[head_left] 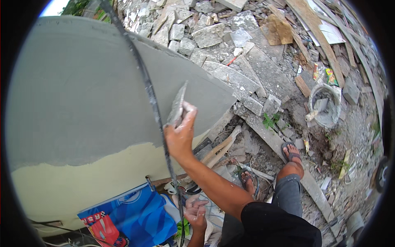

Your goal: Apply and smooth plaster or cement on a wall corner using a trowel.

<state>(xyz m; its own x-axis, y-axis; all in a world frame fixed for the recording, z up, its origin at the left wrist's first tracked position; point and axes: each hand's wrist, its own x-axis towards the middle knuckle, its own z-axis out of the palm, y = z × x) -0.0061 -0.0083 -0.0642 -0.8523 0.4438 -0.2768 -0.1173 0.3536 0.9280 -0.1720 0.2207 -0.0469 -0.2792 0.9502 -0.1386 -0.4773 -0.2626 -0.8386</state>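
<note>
My right hand (182, 133) grips a plastering trowel (177, 106). Its blade stands edge-on against a wall coated in smooth grey plaster (82, 90); whether it touches cannot be told. Below a wavy border the wall is bare pale yellow (103, 168). Lower down, my left hand (196, 210) is raised with its fingers apart, nothing in it. It is beside a dark, plaster-spotted cable (153, 101) that hangs from top to bottom across the view, in front of the wall. The trowel's handle is hidden in my fingers.
A mortar-smeared bucket (336, 117) with a tool inside stands at the right. Rubble (207, 35) and loose boards (317, 31) cover the ground. My sandalled feet (291, 152) are by a long plank (314, 193). A blue printed sheet (144, 212) lies below the wall.
</note>
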